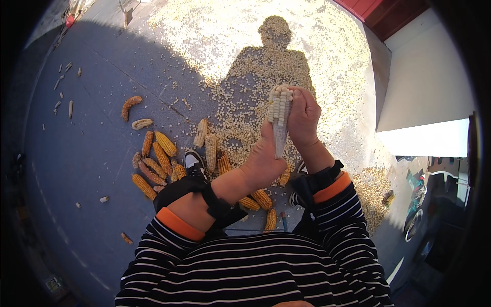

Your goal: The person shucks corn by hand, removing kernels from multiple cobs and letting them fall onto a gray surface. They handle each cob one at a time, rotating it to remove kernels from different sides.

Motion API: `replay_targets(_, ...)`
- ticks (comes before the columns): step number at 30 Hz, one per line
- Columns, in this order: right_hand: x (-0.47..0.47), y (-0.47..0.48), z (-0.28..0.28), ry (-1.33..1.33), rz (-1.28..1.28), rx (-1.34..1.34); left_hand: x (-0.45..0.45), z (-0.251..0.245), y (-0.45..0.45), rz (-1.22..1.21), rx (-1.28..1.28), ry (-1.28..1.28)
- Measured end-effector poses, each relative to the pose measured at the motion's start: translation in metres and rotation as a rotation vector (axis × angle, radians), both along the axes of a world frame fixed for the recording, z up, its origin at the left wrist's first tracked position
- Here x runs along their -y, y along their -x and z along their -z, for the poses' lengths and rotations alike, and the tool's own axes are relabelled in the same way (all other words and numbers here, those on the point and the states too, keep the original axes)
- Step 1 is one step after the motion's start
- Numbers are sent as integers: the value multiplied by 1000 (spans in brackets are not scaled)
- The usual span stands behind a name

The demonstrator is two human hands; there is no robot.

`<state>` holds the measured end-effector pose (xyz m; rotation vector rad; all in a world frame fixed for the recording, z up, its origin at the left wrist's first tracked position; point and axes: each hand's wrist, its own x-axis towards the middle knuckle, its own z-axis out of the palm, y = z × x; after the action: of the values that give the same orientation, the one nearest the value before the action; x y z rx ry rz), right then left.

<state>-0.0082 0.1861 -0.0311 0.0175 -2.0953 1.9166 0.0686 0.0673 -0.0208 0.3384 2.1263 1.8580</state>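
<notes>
A white corn cob [279, 107] is held upright in front of me by both hands. Rows of kernels cover its upper part, while the lower part is stripped bare. My left hand [262, 159] grips the bare lower end, its thumb reaching up along the side to the kernels. Around the upper right side of the cob curls my right hand [305, 115], its fingers against the top kernels. Beneath the hands, loose pale kernels [245, 134] cover the floor. Two whitish cobs [210, 151] lie next to my shoe, and an orange cob [223, 163] is partly hidden by my left forearm.
Several yellow and orange cobs [163, 157] lie piled left of my feet, near a black-and-white shoe [195, 163]. Small bare cob pieces [71, 109] are scattered farther left. A wide sunlit spread of kernels [337, 69] extends ahead. At right are a pale wall [425, 73] and another kernel heap [370, 197].
</notes>
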Motion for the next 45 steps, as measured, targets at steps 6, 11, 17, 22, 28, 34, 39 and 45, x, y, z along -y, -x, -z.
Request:
replay_targets(6, 0, -7, -13, -177, -103, 98, 0, 5, 1, -2, -54, 117)
replay_targets(11, -4, -1, -9, -120, -124, 11, 1, 10, -2, 10, -75, 161)
replay_targets(17, -6, 0, 1, -72, -17, -24, 1, 8, 0, 18, -181, 98)
replay_targets(22, -1, 4, 3, 76, 41, -21, 2, -3, -1, 9, -16, -12)
replay_targets(28, -1, 0, -4, 96, -34, 55, 2, -10, 1, -1, 23, 16)
replay_targets(34, -1, -1, -7, 54, -115, 20, 3, -8, -1, -19, 47, -26)
replay_targets(39, -3, 2, -5, 45, -94, -43, 2, -6, -3, -28, 19, -49)
replay_targets(45, -8, 4, -3, 18, -87, 38, 3, -10, -4, 2, 124, -106)
